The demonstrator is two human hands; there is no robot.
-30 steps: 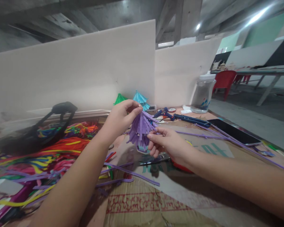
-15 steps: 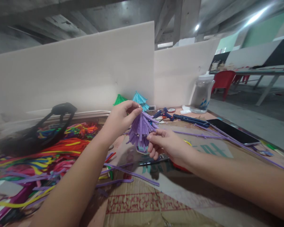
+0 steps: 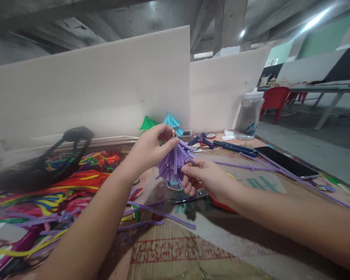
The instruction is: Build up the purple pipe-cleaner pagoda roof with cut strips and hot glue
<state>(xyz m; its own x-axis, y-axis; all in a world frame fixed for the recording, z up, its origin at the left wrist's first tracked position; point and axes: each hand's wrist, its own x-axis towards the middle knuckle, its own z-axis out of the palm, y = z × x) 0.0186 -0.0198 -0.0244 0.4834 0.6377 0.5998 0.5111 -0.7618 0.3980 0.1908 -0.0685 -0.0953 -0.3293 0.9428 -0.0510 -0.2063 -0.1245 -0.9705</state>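
Observation:
A purple tiered cone of pipe cleaners (image 3: 172, 165), shaped like a small tree or layered roof, is held upright above the table. My left hand (image 3: 154, 147) grips its tip, the thumb lying across the top strands. At the cone's right side, my right hand (image 3: 205, 178) is closed, thumb and forefinger pinched at the ends of the purple strands. Exactly what lies between those fingertips is hidden. Behind the left hand stand a green cone (image 3: 147, 123) and a light blue tiered cone (image 3: 172, 121) of similar make.
Many coloured pipe cleaners (image 3: 76, 179) and a black strapped item (image 3: 41, 159) lie at left. Farther right are a blue glue gun (image 3: 202, 140), a dark blue long-handled tool (image 3: 235, 147), a phone (image 3: 288, 161) and a clear bottle (image 3: 247, 116). Cardboard (image 3: 169, 249) covers the front.
My left thumb has shifted slightly right and down over the cone's top strands. The right hand stays almost in the same place at the cone's side.

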